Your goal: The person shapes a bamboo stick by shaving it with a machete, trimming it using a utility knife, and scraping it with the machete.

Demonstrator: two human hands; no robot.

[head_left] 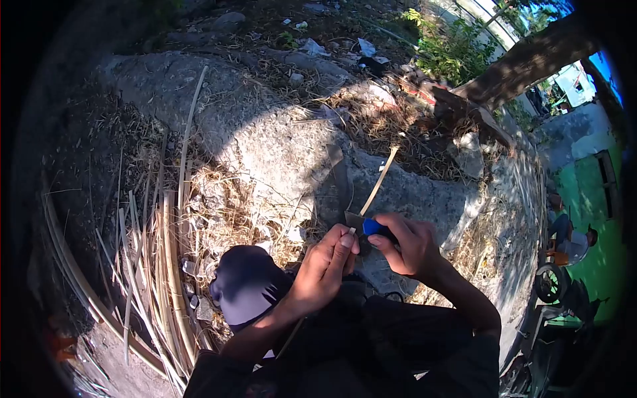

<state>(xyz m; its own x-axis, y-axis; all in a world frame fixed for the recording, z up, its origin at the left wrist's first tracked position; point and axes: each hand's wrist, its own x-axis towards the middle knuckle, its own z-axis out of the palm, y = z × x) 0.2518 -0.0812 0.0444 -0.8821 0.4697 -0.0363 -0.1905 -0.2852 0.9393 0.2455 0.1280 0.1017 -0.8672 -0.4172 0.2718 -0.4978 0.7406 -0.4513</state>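
My left hand [325,262] is closed in a pinch, and a pale end of a bamboo strip shows at its thumb tip. Beyond the hands, a narrow length of bamboo strip [379,182] slants up and to the right. Wrapped round the blue handle of a knife [374,227] is my right hand [413,251]. The short, broad blade lies close against the strip, just beside my left fingertips. I cannot tell whether the edge is cutting into it. Part of the strip is hidden behind the blade and fingers.
Long bamboo strips [171,272] lie in a bundle at left. Dry shavings [229,205] cover the ground around a large rock [272,159]. A dark cloth-covered knee [249,285] is below. A tree trunk [531,69], a motorcycle [549,285] and a seated person [576,245] are at right.
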